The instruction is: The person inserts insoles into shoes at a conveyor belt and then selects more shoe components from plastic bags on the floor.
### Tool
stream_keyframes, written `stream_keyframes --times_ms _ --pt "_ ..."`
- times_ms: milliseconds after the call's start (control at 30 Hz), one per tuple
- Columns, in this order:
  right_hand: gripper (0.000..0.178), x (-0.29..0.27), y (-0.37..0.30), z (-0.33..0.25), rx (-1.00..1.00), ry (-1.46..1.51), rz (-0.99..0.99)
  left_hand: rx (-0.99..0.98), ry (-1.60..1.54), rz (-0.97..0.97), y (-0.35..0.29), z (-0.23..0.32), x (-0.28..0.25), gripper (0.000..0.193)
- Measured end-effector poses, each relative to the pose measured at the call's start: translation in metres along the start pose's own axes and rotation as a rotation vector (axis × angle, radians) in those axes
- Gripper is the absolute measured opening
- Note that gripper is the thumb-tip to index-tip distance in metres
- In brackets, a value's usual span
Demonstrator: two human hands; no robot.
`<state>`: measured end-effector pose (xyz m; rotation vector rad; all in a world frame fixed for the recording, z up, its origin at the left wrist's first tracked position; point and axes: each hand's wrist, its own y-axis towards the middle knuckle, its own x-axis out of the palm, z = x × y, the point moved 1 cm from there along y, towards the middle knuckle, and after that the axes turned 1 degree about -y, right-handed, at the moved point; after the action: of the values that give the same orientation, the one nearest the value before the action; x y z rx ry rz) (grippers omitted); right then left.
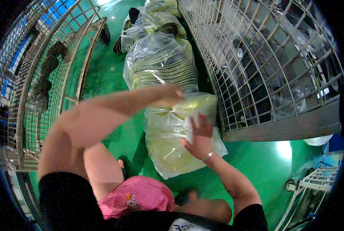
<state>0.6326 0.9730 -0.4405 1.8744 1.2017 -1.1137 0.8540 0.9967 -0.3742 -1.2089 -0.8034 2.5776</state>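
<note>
In front of me lies a clear plastic bag [175, 142] with yellowish-green contents, its film wrinkled and glossy. My right hand [200, 139] is on the bag's right side with fingers spread; its fingertips look partly veiled by the film. My left hand [170, 95] reaches across to the far end of this bag, smeared by motion, so its grip cannot be made out. Just beyond it stands another clear bag [160, 63] filled with a stack of thin, curved yellow-green and dark pieces.
More filled bags [162, 23] continue in a row behind. A tall wire mesh cage [252, 77] runs along the right, close to the bags. Another mesh cart [56, 77] stands at the left. A white wheeled rack [318, 179] is at the lower right, on the green floor [264, 169].
</note>
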Motion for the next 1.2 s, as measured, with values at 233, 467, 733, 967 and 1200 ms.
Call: stream_keyframes --times_ms 233,467,733,967,1200 --pt "0.049 0.104 -0.001 0.047 0.15 -0.112 -0.609 -0.397 -0.085 0.427 -0.039 -0.118 -0.072 0.037" --pt "0.042 0.087 -0.003 0.039 0.065 -0.206 -0.462 -0.442 -0.241 0.631 0.017 -0.223 -0.056 0.053" --pt "0.036 -0.031 0.121 -0.01 0.11 0.044 -0.423 -0.49 -0.061 0.732 0.088 -0.24 -0.074 0.069" --pt "0.052 0.024 0.274 -0.005 0.102 -0.267 0.108 -0.329 0.06 1.003 0.098 -0.245 -0.062 0.048" --pt "0.053 0.092 0.254 0.023 0.203 -0.362 0.069 -0.122 -0.227 1.038 0.078 -0.239 -0.059 0.02"
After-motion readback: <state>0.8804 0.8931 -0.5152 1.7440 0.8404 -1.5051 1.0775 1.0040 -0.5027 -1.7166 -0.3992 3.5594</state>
